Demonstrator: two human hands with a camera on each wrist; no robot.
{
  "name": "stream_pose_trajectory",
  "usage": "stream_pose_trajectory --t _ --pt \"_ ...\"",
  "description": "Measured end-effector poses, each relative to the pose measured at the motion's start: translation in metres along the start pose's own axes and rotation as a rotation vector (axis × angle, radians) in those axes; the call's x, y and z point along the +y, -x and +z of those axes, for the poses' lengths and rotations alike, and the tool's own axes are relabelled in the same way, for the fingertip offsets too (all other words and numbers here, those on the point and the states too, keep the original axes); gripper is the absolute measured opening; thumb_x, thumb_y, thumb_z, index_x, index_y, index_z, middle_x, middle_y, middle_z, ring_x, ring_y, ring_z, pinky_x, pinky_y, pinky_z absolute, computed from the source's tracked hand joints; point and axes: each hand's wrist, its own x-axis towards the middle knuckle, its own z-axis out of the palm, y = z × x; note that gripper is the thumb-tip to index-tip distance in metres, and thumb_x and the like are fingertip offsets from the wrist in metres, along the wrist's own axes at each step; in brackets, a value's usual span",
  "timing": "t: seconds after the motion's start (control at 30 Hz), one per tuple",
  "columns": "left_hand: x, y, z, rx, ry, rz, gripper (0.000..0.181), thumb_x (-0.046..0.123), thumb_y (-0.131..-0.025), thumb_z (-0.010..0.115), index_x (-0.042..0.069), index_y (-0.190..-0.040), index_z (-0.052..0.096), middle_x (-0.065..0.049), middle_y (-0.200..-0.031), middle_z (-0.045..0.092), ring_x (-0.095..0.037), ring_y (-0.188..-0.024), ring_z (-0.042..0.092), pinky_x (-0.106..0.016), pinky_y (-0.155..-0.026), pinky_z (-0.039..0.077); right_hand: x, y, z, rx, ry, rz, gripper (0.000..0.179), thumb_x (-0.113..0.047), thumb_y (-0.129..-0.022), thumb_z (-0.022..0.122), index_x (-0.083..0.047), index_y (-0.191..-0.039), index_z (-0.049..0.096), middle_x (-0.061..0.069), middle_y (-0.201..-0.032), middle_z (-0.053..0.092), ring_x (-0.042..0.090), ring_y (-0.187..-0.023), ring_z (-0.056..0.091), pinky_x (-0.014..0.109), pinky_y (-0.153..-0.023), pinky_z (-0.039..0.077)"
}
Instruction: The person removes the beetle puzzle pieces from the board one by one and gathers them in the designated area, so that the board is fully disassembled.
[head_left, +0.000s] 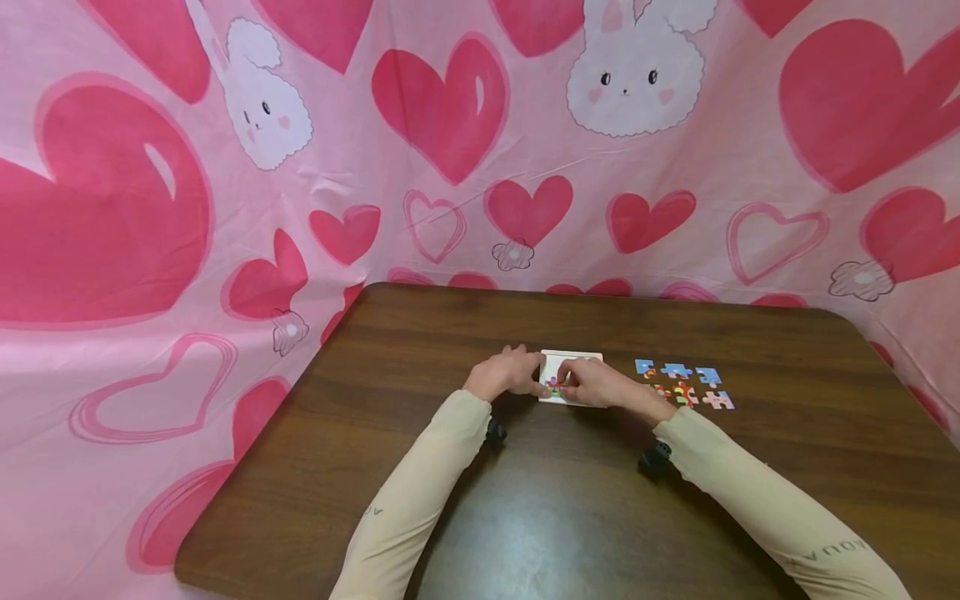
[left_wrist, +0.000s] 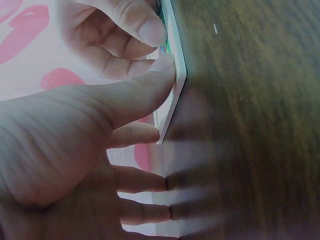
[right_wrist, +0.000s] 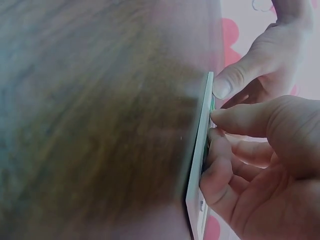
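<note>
A shallow white puzzle tray (head_left: 551,367) lies flat on the table, and a colourful jigsaw piece (head_left: 553,387) shows in its near left part between the hands. My left hand (head_left: 510,372) steadies the tray's left side. Its thumb (left_wrist: 162,72) presses down inside the near edge, the index fingertip touches the tray's side, and the other fingertips rest on the table. Over the tray, my right hand (head_left: 596,385) pinches at the colourful piece with thumb (right_wrist: 240,120) and curled fingers, which hide most of it.
Several loose jigsaw pieces lie in two rows right of the tray, among them a blue one (head_left: 677,371), a red one (head_left: 685,394) and a pink one (head_left: 718,400). The brown wooden table (head_left: 420,350) ends at a pink heart-patterned curtain (head_left: 450,192).
</note>
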Motion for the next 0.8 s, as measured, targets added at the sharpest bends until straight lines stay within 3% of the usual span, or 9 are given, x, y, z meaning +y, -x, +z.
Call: stream_pose_trajectory --t 0.27,0.57,0.8 --pt "0.0 -0.001 0.0005 -0.004 0.003 0.001 0.055 0.052 -0.088 0.067 0.02 -0.131 0.055 -0.012 -0.141 0.052 -0.039 -0.134 0.044 -0.052 -0.106 0.043 0.001 -0.0014 0.0001 -0.007 0.008 0.021 0.013 -0.009 -0.084 0.069 -0.005 -0.095 0.063 0.002 -0.078 0.062 0.012 -0.07 0.053 0.027 -0.066 0.045" --pt "-0.0009 0.0002 0.0007 -0.002 0.0 -0.01 0.053 0.051 -0.089 0.066 0.02 -0.13 0.056 -0.012 -0.14 0.053 -0.037 -0.13 0.046 -0.051 -0.104 0.045 -0.0018 -0.002 0.0004 0.003 0.003 0.01 0.014 -0.008 -0.085 0.069 -0.005 -0.094 0.06 0.003 -0.078 0.06 0.014 -0.07 0.051 0.027 -0.066 0.044" --pt "-0.0009 -0.0003 0.0004 -0.004 0.008 -0.004 0.055 0.051 -0.089 0.067 0.019 -0.132 0.055 -0.013 -0.142 0.051 -0.04 -0.134 0.043 -0.052 -0.106 0.042 -0.0024 -0.0034 0.0011 -0.001 -0.017 0.048 0.01 -0.009 -0.088 0.067 -0.006 -0.092 0.059 0.003 -0.077 0.059 0.014 -0.068 0.05 0.026 -0.064 0.042"
